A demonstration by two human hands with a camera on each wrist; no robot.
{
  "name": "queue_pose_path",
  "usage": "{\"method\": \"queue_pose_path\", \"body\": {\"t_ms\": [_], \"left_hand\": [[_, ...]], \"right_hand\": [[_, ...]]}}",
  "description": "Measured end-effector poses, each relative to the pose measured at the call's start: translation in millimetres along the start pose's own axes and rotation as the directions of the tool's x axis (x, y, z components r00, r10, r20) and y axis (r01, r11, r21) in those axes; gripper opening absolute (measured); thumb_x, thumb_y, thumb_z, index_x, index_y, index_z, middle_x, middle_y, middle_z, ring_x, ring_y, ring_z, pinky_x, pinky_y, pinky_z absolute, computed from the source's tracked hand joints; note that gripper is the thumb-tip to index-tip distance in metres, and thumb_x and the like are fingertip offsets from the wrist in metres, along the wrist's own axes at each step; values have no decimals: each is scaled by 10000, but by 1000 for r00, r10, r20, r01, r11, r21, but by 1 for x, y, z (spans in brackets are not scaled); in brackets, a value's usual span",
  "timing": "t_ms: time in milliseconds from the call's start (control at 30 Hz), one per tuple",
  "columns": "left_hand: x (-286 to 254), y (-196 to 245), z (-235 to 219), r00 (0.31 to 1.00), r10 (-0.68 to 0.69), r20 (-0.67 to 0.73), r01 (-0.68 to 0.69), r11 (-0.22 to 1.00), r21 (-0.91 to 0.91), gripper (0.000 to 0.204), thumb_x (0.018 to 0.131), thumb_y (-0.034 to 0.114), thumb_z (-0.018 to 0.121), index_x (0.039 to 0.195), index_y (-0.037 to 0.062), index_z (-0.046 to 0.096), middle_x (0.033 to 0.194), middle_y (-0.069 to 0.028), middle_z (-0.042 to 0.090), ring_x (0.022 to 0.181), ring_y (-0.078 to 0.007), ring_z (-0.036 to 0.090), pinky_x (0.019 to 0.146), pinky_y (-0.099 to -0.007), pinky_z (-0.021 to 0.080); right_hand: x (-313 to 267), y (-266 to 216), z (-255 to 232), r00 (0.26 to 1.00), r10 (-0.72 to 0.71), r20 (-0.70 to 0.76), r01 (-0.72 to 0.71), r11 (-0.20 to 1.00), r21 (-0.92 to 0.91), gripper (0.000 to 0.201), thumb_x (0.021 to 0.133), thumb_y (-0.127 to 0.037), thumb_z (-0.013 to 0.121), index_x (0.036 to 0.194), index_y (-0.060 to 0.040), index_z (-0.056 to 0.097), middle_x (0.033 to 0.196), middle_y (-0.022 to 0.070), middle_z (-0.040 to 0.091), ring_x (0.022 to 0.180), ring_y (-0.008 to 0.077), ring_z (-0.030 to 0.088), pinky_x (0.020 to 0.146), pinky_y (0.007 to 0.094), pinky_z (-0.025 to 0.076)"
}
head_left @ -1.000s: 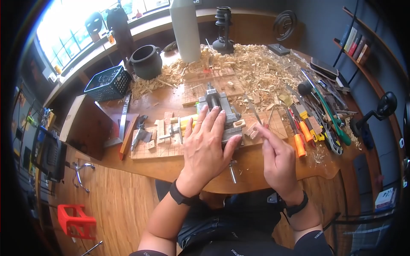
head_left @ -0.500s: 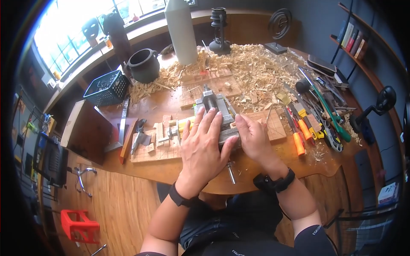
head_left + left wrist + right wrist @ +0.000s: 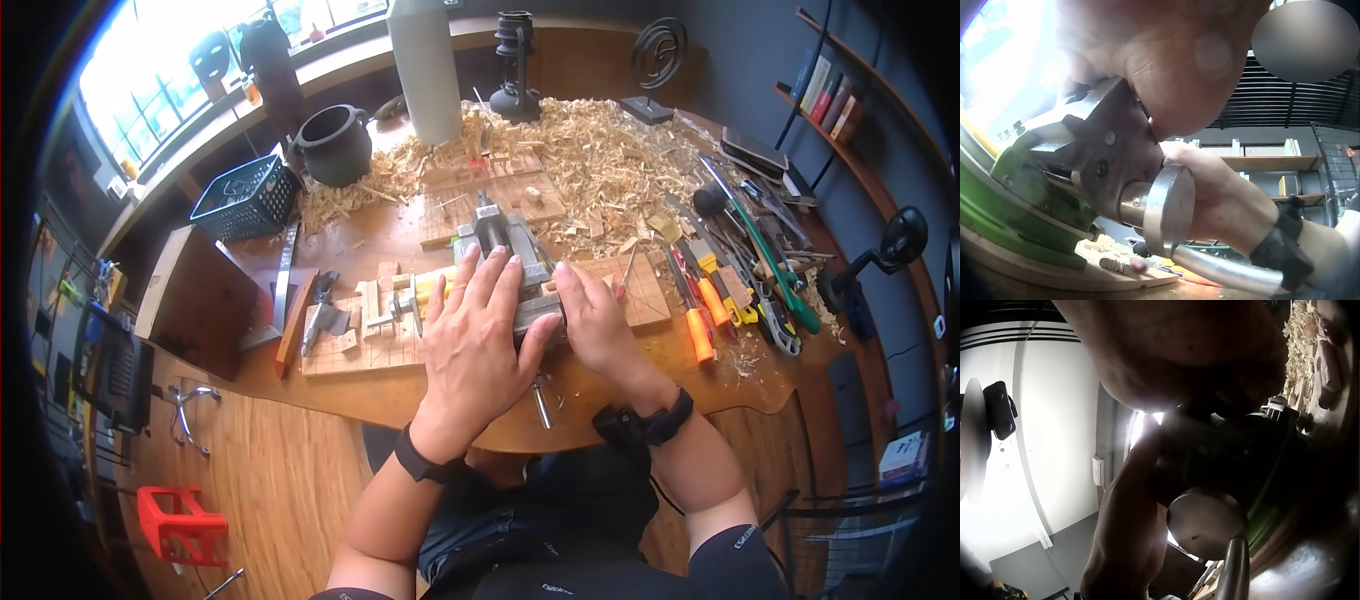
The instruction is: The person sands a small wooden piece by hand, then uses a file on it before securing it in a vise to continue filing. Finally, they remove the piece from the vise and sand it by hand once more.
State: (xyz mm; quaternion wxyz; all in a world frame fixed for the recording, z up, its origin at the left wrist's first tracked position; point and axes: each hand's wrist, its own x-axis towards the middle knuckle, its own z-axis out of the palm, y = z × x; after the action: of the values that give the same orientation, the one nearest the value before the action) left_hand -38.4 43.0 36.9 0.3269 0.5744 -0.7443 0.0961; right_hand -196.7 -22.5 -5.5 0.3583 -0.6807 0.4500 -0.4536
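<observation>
A grey metal vise [image 3: 490,228] on a green base [image 3: 1029,231] stands near the table's front edge. My left hand [image 3: 468,345] lies over it, fingers extended forward and thumb out to the right. At the vise's right side, my right hand [image 3: 600,325] has curled fingers around a slim metal tool [image 3: 543,252], mostly hidden by the hand. A small light wooden piece [image 3: 548,287] sits at the vise jaws, partly covered by the right hand. In the left wrist view, the vise's round screw end [image 3: 1169,209] and its bar handle [image 3: 1229,269] show below the hands.
Orange-handled tools [image 3: 699,337] and a green-handled saw [image 3: 803,318] lie to the right. Wood shavings [image 3: 620,160] cover the back. Left are a clamp [image 3: 400,303], a steel ruler [image 3: 287,262], a wooden box [image 3: 195,295] and a teal basket [image 3: 245,200].
My right hand has moved left and forward with the slim tool, up to the wooden piece at the vise. The left hand has stayed on the vise.
</observation>
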Motion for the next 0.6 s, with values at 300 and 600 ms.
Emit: {"method": "queue_pose_path", "body": {"t_ms": [300,600], "left_hand": [[0,0,0,1000,1,-17,-1,1000,-2,578,946,429,664,1343,11,622,1410,-203,605,1402,-407,491,1138,-551,367],[0,1,1,1000,1,-27,-1,1000,-24,575,942,424,672,1336,8,623,1394,-209,613,1393,-410,499,1135,-564,368]], "right_hand": [[-7,-14,-17,999,51,-9,-51,996,-79,401,1099,-335,465,1030,-3,679,709,168,647,698,295,670,661,419,489],[-64,-54,-41,954,-271,-131,238,945,-223,394,951,5,516,1330,22,619,898,269,685,770,423,681,693,484,519]]}}
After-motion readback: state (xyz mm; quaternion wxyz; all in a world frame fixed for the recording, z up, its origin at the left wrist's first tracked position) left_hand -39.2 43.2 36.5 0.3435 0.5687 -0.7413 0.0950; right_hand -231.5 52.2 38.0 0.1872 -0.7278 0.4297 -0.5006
